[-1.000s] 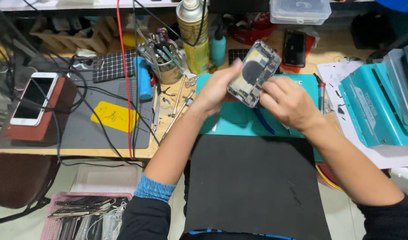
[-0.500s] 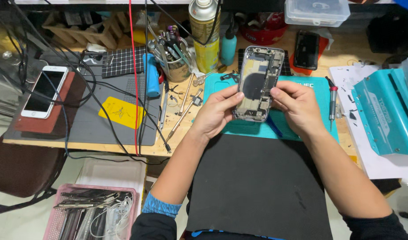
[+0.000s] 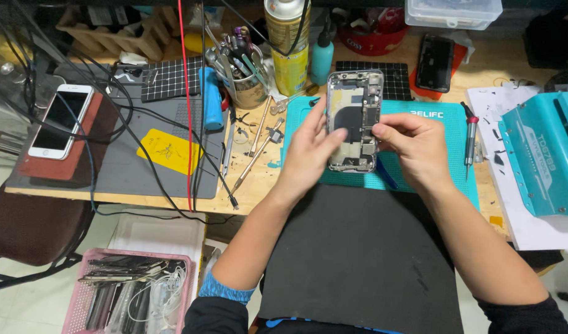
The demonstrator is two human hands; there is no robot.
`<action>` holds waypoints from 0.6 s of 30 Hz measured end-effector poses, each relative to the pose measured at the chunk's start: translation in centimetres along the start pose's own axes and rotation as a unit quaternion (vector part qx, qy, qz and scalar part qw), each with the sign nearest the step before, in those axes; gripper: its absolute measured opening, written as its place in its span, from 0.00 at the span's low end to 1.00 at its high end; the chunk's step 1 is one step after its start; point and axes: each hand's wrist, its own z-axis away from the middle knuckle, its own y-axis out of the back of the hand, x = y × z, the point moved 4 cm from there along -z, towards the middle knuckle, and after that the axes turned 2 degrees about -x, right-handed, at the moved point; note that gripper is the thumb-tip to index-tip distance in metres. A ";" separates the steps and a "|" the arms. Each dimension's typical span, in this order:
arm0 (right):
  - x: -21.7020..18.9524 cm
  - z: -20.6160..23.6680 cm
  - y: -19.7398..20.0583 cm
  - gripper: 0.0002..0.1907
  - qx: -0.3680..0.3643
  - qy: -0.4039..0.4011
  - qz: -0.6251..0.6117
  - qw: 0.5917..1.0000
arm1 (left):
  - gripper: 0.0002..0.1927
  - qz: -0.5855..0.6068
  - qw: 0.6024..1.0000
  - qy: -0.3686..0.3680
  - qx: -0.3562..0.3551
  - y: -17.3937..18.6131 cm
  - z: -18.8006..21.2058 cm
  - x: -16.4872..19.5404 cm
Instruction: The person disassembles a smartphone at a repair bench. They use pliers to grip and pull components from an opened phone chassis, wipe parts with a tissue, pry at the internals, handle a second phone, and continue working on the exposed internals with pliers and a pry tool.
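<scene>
Opened grey phone with its back off and its inside parts showing is up in both my hands, over the green rubber work mat; my left hand grips its left side with the thumb on the dark middle part; my right hand holds the right side, fingers pinched at the edge; a white phone lies far to the left on a red-brown block; a metal cup of tools stands near a yellow spray can.
</scene>
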 end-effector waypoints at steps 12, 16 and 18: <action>-3.3 1.7 -0.8 0.10 -0.024 0.068 0.028 0.997 | 0.44 0.410 0.871 0.226 -0.150 0.9 -2.2 -0.7; -3.2 1.5 0.0 0.09 -0.006 0.053 -0.012 0.998 | 0.47 0.421 0.868 0.215 -0.155 0.5 -2.2 0.3; -3.1 1.5 0.1 0.09 -0.005 0.055 -0.006 0.998 | 0.48 0.428 0.864 0.204 -0.171 0.1 -2.2 0.6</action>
